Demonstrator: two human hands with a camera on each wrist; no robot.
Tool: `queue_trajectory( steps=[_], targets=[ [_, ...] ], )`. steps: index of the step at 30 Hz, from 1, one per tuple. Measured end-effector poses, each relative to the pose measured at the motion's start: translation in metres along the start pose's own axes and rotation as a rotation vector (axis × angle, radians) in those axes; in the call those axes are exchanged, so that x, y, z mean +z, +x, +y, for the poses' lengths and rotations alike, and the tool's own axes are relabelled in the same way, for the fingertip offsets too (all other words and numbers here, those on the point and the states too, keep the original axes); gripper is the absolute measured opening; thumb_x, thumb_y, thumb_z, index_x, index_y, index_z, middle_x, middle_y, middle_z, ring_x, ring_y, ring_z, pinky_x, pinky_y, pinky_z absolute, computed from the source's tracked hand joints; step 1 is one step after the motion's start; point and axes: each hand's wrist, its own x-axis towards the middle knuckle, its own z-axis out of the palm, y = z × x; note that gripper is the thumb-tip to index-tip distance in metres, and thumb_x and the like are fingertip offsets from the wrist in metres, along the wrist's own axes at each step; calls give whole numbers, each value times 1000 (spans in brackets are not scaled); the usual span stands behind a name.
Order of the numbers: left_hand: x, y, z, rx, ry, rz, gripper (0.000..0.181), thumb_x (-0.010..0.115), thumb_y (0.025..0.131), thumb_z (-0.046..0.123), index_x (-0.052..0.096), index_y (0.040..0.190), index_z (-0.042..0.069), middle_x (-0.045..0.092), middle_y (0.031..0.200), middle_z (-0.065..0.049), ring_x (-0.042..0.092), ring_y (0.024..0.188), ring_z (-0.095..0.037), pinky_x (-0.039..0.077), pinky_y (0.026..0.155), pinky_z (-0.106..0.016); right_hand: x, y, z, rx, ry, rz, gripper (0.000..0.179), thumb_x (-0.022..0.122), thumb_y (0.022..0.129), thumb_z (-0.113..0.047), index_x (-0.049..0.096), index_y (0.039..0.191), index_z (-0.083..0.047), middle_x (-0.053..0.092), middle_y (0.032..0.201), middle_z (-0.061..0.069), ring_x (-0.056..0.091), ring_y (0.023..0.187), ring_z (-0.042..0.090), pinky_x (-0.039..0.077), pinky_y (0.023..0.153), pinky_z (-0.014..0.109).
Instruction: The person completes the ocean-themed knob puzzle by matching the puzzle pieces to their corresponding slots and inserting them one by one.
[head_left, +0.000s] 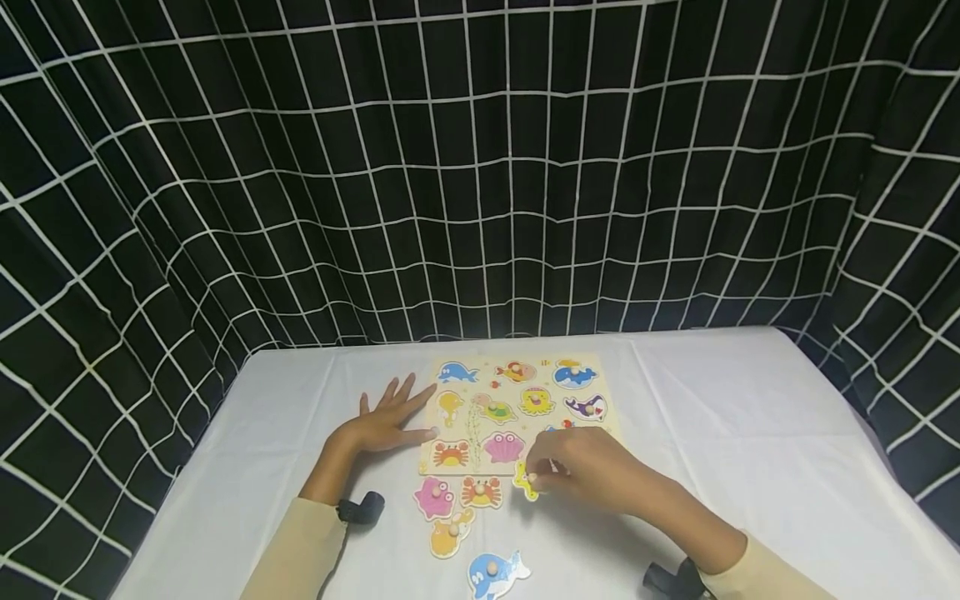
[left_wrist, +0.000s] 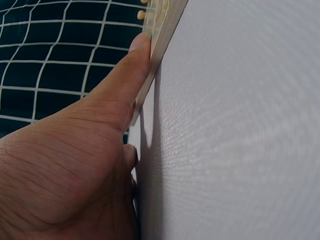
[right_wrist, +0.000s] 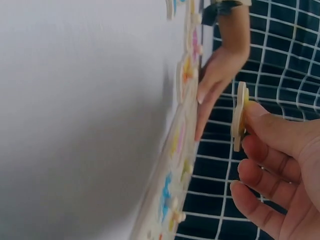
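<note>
A wooden sea-animal puzzle board lies on the table in the head view. My left hand rests at its left side, fingers spread, with thumb and index at the edge; the left wrist view shows the thumb along the board's side. Between thumb and fingers my right hand pinches a yellow puzzle piece by its knob, over the board's front edge. Seen from the right wrist, that yellow piece is edge-on and raised off the board. Knobbed octopus and turtle pieces sit in the board.
In front of the board lie a pink shell piece, a crab piece and an orange seahorse piece. Nearer still is a blue whale piece. A white cloth covers the table; a black grid curtain surrounds it.
</note>
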Motion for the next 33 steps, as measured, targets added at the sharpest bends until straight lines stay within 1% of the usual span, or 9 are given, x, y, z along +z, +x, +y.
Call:
queue_trajectory(
  steps=[4,6,11,14,20,28,33],
  targets=[
    [0,0,0,2,4,1,85,59,92,64,25,162,31,4,171,-12,-5,156,-38,-8,113,-74,-9,0,6,8,-24,6,17,83,83,-12,73,86,-25,64,84,-20,53,69,-1,48,62,21],
    [0,1,-1,3,5,1,85,59,92,65,25,162,32,4,171,-11,-5,156,-38,-8,113,-74,-13,-1,9,23,-34,6,16,84,83,-12,74,87,-24,65,83,-20,53,69,-2,47,61,20],
    [1,2,-2,6,4,4,85,59,92,65,25,162,32,4,171,-11,-5,156,-37,-8,113,-74,-22,-5,17,58,-84,4,16,83,84,-15,72,86,-26,58,77,-22,48,65,-3,43,59,21],
    [2,3,-3,3,6,1,86,58,91,67,25,162,32,4,171,-11,-6,156,-37,-8,113,-74,-25,-8,22,71,-104,7,18,83,84,-14,70,84,-27,55,75,-23,46,64,-2,42,58,21],
    [2,3,-4,-2,16,-5,87,57,91,68,23,162,34,3,171,-9,-6,156,-36,-9,114,-73,-30,-14,34,103,-140,16,20,83,83,-13,70,82,-27,55,74,-22,47,66,-1,41,59,22],
    [1,2,-4,-4,10,-4,87,58,91,68,23,162,33,2,171,-9,-7,156,-36,-9,114,-73,-36,-24,46,189,-127,20,17,85,82,-14,72,85,-24,54,73,-21,47,66,-1,41,58,23],
    [1,1,-3,-7,2,-6,86,58,91,67,23,162,34,3,171,-9,-7,156,-36,-9,114,-72,-34,-33,56,207,-125,37,18,85,81,-16,70,84,-25,54,72,-21,46,64,-2,41,57,23]
  ],
)
